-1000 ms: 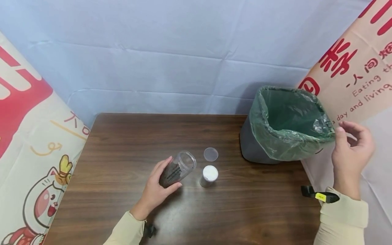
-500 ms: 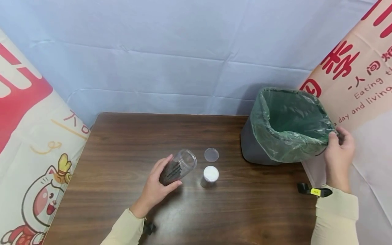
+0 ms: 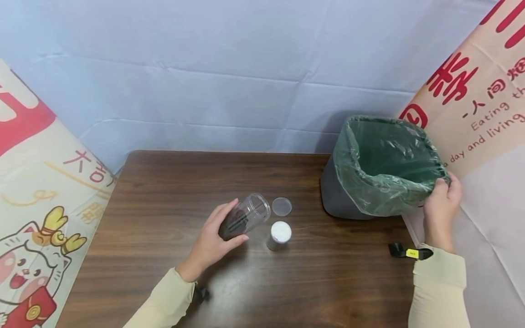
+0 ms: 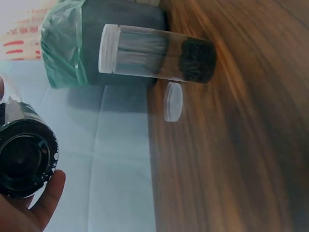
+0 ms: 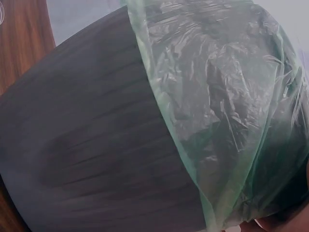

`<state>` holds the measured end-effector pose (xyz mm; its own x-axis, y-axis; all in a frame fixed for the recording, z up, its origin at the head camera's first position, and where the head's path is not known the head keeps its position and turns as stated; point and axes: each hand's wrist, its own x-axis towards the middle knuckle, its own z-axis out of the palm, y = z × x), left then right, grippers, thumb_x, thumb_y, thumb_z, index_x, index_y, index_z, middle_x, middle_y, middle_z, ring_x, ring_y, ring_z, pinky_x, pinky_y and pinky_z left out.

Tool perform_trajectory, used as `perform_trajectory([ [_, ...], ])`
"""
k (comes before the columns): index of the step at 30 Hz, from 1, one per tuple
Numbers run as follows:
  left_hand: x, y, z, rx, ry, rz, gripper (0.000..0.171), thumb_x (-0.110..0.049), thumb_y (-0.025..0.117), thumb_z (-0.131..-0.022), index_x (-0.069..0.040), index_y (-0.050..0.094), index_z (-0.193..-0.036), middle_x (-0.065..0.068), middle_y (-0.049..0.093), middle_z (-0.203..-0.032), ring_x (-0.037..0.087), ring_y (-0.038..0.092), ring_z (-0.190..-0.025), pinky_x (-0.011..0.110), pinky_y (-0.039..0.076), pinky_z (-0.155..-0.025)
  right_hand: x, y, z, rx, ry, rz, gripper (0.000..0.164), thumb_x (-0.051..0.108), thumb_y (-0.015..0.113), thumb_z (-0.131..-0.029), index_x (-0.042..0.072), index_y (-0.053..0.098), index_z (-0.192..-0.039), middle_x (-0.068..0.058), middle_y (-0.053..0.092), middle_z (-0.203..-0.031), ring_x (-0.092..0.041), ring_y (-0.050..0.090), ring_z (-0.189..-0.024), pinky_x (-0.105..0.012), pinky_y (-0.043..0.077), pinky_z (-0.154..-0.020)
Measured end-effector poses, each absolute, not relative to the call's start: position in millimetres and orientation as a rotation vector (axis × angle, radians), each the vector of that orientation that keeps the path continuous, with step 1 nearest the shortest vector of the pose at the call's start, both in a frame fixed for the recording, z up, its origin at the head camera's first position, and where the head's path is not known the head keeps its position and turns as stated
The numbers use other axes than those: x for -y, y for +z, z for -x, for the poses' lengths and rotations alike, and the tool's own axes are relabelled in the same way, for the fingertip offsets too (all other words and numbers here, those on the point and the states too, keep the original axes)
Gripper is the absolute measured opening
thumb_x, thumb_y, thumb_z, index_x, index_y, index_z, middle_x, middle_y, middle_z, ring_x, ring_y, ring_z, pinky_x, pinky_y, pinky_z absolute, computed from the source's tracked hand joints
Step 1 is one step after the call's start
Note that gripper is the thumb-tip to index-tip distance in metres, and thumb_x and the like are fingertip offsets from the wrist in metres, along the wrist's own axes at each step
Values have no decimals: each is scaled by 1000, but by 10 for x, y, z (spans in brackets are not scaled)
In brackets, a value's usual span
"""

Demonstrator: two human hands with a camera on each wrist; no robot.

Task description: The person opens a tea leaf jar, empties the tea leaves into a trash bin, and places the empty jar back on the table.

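Note:
My left hand [image 3: 211,243] grips a clear plastic jar [image 3: 250,212] above the table, its uncapped mouth tilted up and to the right. Dark stuff lies in its lower part; the left wrist view shows the jar's round dark base [image 4: 24,159]. Beside it stands a second clear jar [image 4: 142,50] with a white lid [image 3: 281,232] and dark contents at the bottom. A loose clear lid [image 3: 282,207] lies behind that jar. At the right, my right hand [image 3: 443,209] pinches the near right rim of a grey bin [image 3: 346,196], over its green bag [image 5: 212,96].
The brown wooden table [image 3: 172,191] ends at a pale cloth backdrop [image 3: 205,91]. Printed cloths hang at the left [image 3: 45,228] and right [image 3: 480,114]. The bin stands at the table's back right corner.
My right hand has come left and down onto the bin's rim and now pinches it. My left hand has shifted the jar slightly right and tipped it a little further over.

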<state>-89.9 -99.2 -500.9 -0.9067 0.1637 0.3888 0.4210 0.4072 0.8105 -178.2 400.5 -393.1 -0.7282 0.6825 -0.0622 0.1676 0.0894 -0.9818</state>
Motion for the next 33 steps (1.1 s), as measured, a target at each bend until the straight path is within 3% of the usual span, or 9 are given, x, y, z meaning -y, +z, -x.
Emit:
perform_trajectory([
  [8, 945, -4912, 1029, 2386, -1506, 581, 96, -19, 93, -74, -18, 42, -155, 6, 56, -141, 22, 57, -122, 45, 46, -102, -4023, -3981, 1791, 1942, 1676, 796, 44, 22, 33, -109, 20, 43, -152, 4, 39, -156, -8, 30, -142, -15, 20, -113],
  [17, 912, -4739, 1166, 2420, -1521, 550, 86, -23, 93, -75, -13, 47, -147, 6, 56, -141, 22, 58, -121, 50, 47, -100, -4050, -4003, 1791, 1950, 1660, 794, 44, 22, 33, -109, 19, 45, -151, 4, 41, -154, -8, 32, -141, -16, 21, -113],
  [25, 873, -4592, 1371, 2409, -1525, 588, 87, -23, 93, -75, -11, 40, -143, 6, 59, -135, 21, 59, -119, 47, 47, -99, -4050, -3994, 1784, 1980, 1643, 803, 46, 23, 32, -108, 18, 43, -153, 1, 38, -157, -9, 30, -141, -18, 19, -114],
  [33, 739, -4347, 1712, 2355, -1441, 717, 82, -26, 93, -75, -10, 41, -137, 8, 59, -131, 22, 60, -113, 43, 48, -96, -4025, -3962, 1780, 1991, 1656, 826, 47, 23, 31, -108, 18, 40, -154, 1, 35, -158, -8, 29, -142, -17, 18, -114],
])
